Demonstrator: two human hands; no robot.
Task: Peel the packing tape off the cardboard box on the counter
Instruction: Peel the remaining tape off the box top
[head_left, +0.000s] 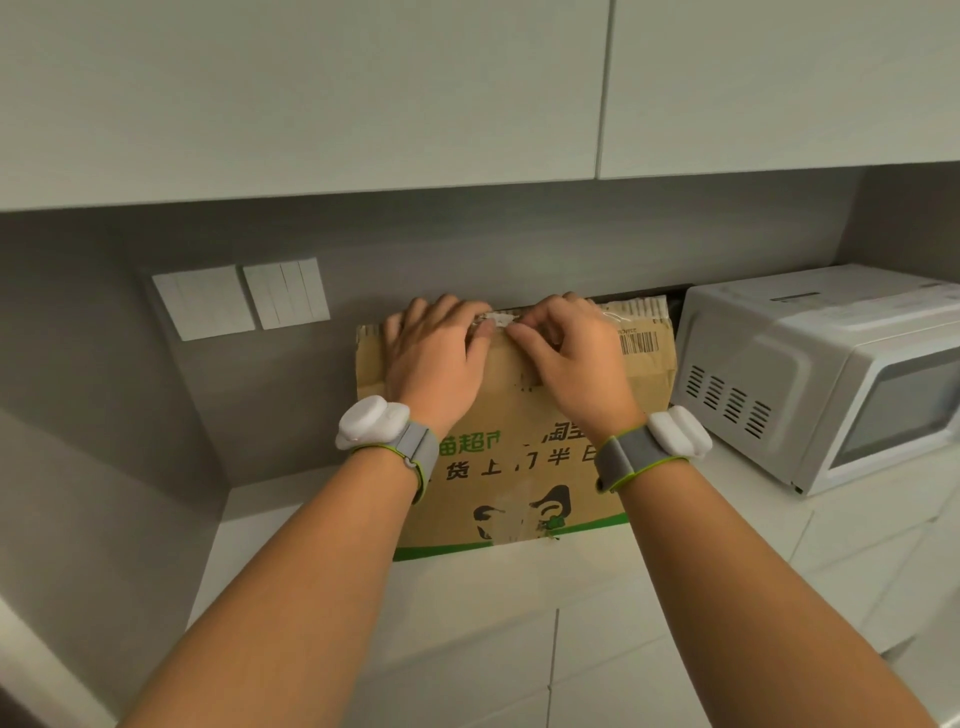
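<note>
On the tabletop (322, 525) against the far wall, the cardboard box (524, 467) has both hands, left hand (434, 351) and right hand (569, 351), pinching its packing tape (500, 318) at the far edge, peeling seemingly barely begun.

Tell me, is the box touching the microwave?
Cannot tell. In the head view the cardboard box edge runs right up to the microwave, but no clear gap or contact shows where they meet.
</note>
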